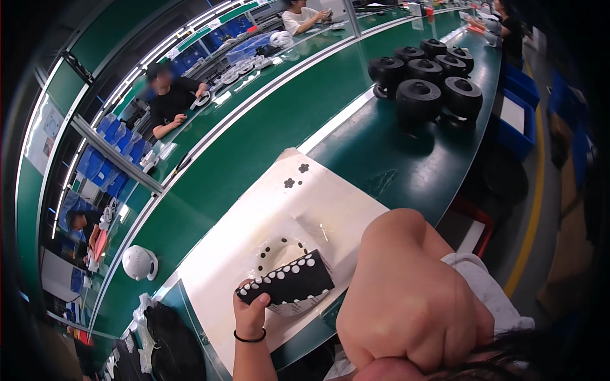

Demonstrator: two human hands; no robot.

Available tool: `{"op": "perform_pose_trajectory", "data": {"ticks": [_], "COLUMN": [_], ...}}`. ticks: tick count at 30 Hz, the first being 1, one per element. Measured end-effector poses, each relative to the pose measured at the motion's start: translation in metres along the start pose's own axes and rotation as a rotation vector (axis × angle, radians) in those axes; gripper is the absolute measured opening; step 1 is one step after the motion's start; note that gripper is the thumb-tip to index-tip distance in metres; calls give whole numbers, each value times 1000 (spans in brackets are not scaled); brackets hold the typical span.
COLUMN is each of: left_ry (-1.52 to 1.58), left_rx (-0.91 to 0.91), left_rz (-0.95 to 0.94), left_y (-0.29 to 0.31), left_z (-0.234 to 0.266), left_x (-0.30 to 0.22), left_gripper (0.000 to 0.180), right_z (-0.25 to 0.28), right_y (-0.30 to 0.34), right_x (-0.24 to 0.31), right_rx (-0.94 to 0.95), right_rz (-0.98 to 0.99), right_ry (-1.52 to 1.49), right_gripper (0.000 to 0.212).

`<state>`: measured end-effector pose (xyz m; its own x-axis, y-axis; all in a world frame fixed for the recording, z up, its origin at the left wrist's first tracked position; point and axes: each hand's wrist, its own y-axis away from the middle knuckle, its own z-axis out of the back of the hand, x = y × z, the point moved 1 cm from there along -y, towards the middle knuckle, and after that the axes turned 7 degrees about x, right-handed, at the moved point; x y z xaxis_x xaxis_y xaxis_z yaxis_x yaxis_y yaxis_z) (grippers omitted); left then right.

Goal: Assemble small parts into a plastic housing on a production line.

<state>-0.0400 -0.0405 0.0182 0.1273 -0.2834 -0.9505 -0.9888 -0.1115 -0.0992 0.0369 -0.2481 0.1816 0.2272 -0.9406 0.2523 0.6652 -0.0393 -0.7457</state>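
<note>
My left hand (251,312) pinches a black sheet (297,279) at its left end, thumb on top. White round dots line the sheet's long edges, and a pale printed layer shows under its lower edge. Just beyond lies a white ring-shaped part (272,253) with black dots around it, partly covered by the sheet, on clear plastic film. My right hand (413,311) is raised close to the camera, its fingers curled into a fist. Its palm side is hidden, so I cannot see whether anything is in it.
A white board (235,222) lies under the work, with small black flower-shaped pieces (304,168) at its far end. Several black rounded housings (419,98) stand far right. A white round device (139,262) sits left, near a black bag (168,343). Co-workers (170,95) sit across.
</note>
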Motion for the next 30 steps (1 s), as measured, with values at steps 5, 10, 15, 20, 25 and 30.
{"op": "perform_pose_trajectory", "data": {"ticks": [5, 10, 15, 20, 25, 30], "left_ry": [-41, -52, -79, -100, -97, -97], "left_rx": [6, 112, 109, 140, 145, 165], "left_rz": [-8, -3, -2, 2, 7, 5], "left_y": [6, -10, -2, -2, -4, -5], "left_z": [14, -10, 0, -2, -2, -2], "left_x": [-13, -11, -13, -13, -11, -12], "left_gripper": [31, 23, 18, 16, 19, 22], "right_z": [-16, 23, 49, 46, 48, 52], "right_y": [1, 17, 39, 37, 39, 40], "right_x": [-5, 5, -14, -13, -12, -13], "right_rx": [63, 47, -163, -204, -227, -229], "right_rz": [67, 78, 57, 64, 60, 55], "right_ry": [-81, -227, -388, -395, -397, -402], "right_gripper": [36, 47, 52, 52, 52, 51]}}
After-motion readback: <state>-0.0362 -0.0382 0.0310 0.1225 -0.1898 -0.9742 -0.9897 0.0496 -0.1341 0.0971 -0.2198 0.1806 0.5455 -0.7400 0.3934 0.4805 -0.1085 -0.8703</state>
